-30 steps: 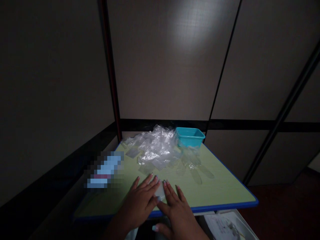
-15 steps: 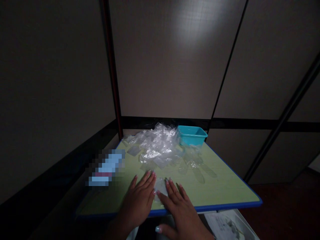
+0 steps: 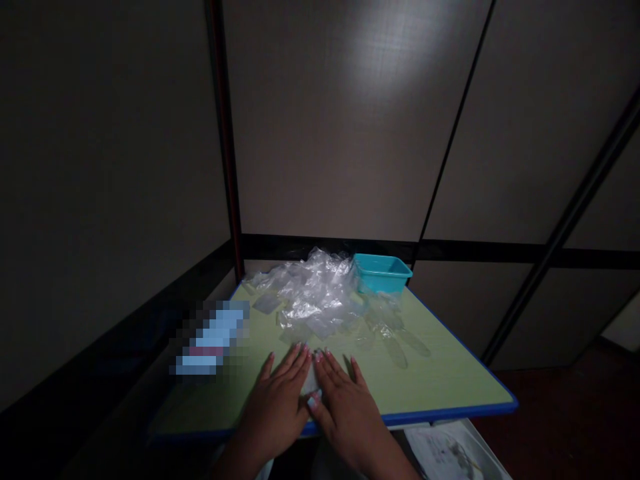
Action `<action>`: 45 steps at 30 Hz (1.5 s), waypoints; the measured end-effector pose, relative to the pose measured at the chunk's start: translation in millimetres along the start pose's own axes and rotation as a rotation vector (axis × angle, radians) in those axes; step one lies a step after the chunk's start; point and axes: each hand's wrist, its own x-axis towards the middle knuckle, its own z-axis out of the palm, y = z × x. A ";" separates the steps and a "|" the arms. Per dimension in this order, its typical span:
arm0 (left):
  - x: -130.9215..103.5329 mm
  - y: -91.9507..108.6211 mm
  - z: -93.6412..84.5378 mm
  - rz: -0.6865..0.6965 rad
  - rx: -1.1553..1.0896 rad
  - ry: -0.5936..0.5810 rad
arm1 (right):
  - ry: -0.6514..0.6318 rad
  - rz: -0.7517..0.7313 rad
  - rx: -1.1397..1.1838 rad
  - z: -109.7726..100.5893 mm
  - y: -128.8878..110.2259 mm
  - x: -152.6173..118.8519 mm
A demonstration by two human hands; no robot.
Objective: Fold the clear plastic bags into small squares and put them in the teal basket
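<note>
Both hands lie palm down near the front edge of a pale green table [image 3: 440, 380] with a blue rim. Under and between them is a small clear plastic piece [image 3: 311, 381], mostly covered by my fingers. My left hand [image 3: 280, 393] rests flat over its left side, fingers stretched forward. My right hand [image 3: 345, 400] lies flat on its right side, its thumb close to the left thumb. Beyond the fingertips spreads a shiny heap of clear plastic pieces [image 3: 320, 293]. To the right of it lie clear plastic gloves [image 3: 393, 333], spread on the table.
A turquoise plastic basket [image 3: 383, 275] stands at the back right corner. At the left edge is a blurred-out blue object [image 3: 215, 337]. Below the table's front right is an open white drawer [image 3: 450, 450] with papers. Panelled walls [image 3: 330, 133] close off the back.
My right hand has moved left over the small plastic piece, with its thumb brought up beside the left hand. My left hand stays nearly where it was.
</note>
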 end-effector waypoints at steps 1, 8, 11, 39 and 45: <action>0.1 -0.2 -0.2 -0.001 -0.006 -0.003 | -0.002 0.003 -0.005 0.4 0.4 0.4; 2.2 1.1 -4.3 -0.034 -0.029 -0.046 | -0.013 0.010 -0.041 2.9 3.1 -1.8; 3.0 2.6 -6.7 -0.050 -0.032 -0.066 | -0.018 -0.003 -0.056 2.7 3.3 -2.2; -3.6 -5.1 0.9 -0.066 0.010 -0.064 | -0.041 -0.196 -0.029 -18.4 32.5 -28.3; -2.6 -3.6 -0.1 -0.073 0.009 -0.072 | -0.044 -0.173 0.012 -17.7 13.9 -13.9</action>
